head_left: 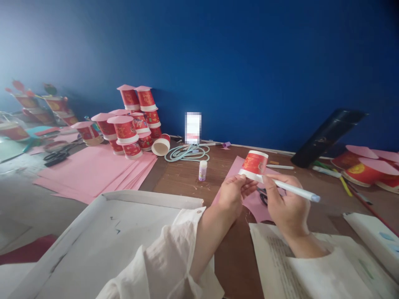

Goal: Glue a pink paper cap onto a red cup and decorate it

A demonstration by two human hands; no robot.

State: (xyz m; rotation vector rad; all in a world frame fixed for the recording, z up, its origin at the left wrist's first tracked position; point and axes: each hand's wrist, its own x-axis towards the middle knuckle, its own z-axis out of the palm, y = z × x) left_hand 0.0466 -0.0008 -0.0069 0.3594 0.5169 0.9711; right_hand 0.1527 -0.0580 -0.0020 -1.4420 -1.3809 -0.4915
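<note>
item 1. red paper cup (254,164): upside down, white rim at the bottom, held just above a pink sheet (249,207) on the wooden table (174,178), right of centre. its inside cannot be seen.
item 2. left hand (232,193): fingertips pinched narrowly on the cup's lower rim.
item 3. right hand (285,203): closed around a white pen (296,191), tip end at the cup's rim, capped end pointing right.
item 4. small scissors (263,195): on the pink sheet, mostly hidden between the hands.
item 5. glue stick (203,170): upright, left of the sheet.
item 6. stacked red cups (131,124): inverted, each with a pink disc on top, piled in tiers on a spread of pink paper (93,170) against the blue wall.
item 7. tipped cup (161,146): on its side beside the stack, mouth towards the camera, white inside showing.
item 8. coiled cable (187,153): just right of the tipped cup.
item 9. more capped cups (361,170): far right, near a leaning black flask (327,137).
item 10. white tray (109,232): near left, a few pen marks inside.
item 11. printed pages (280,257): under the right wrist.
</note>
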